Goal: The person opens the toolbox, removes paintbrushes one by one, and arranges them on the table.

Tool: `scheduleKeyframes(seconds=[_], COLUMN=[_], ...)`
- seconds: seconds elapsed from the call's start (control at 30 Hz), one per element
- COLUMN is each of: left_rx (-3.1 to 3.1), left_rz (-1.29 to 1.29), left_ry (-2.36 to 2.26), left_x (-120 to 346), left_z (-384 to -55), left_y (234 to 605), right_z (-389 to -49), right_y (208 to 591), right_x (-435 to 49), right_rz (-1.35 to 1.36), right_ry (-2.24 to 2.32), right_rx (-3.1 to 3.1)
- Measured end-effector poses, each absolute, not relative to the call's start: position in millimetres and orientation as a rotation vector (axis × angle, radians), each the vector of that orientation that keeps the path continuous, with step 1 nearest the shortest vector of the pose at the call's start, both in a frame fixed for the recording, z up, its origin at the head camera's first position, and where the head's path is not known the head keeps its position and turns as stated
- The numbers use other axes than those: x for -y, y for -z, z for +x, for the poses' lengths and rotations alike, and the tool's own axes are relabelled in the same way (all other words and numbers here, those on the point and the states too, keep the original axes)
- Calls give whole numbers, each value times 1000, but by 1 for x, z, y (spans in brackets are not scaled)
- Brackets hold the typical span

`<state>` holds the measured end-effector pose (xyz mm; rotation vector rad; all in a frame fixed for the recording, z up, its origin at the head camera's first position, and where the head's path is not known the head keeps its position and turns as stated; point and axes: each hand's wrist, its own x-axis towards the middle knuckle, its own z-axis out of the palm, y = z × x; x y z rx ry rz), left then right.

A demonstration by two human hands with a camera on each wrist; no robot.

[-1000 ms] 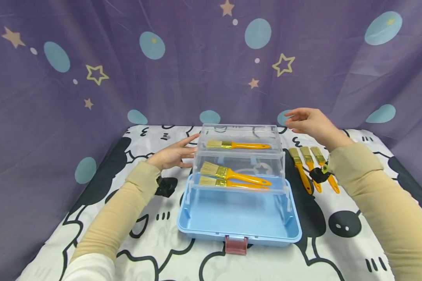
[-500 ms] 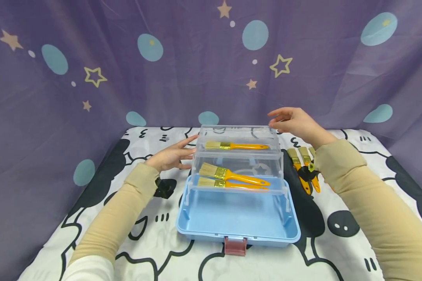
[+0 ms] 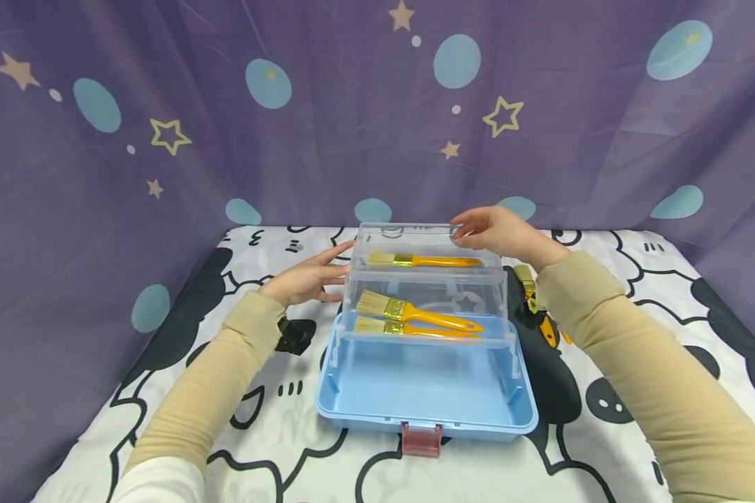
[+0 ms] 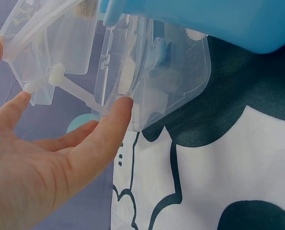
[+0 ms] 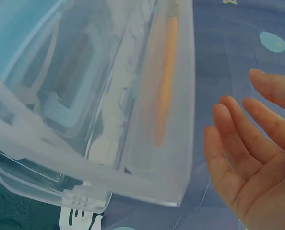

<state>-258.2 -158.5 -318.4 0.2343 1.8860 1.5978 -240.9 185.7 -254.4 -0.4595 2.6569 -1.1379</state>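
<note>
A blue toolbox [image 3: 424, 391] stands unfolded, with two clear trays raised over its base. One paintbrush [image 3: 443, 262] with an orange handle lies in the upper tray [image 3: 487, 241]. Two more paintbrushes [image 3: 437, 319] are in the lower tray [image 3: 493, 307]. My left hand [image 3: 303, 281] is at the trays' left side, fingers spread; in the left wrist view its fingertips [image 4: 125, 108] meet the clear plastic. My right hand [image 3: 502, 232] hovers by the upper tray's back right, fingers loosely bent around nothing. A gap separates it from the tray [image 5: 183, 158] in the right wrist view.
Paintbrushes [image 3: 547, 330] lie on the patterned cloth [image 3: 277, 447] right of the toolbox, partly hidden by my right sleeve [image 3: 635, 349]. A pink latch [image 3: 421, 441] hangs at the toolbox's front. Behind the table hangs a purple curtain [image 3: 327, 168].
My right hand has moved left and slightly down, from beyond the toolbox's right side to the upper tray's back right. Its sleeve now covers more of the loose paintbrushes. My left hand has stayed put.
</note>
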Motion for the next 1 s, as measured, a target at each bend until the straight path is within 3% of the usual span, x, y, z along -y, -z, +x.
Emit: scheduleKeyframes(seconds=[1.0], left_rx=[-1875], left_rz=[237], left_ry=[-1606], left_x=[158], left_z=[-258], left_y=[319], right_z=[-239], right_y=[269], right_x=[-159], right_rz=[-848], right_ry=[774], right_rx=[-2693])
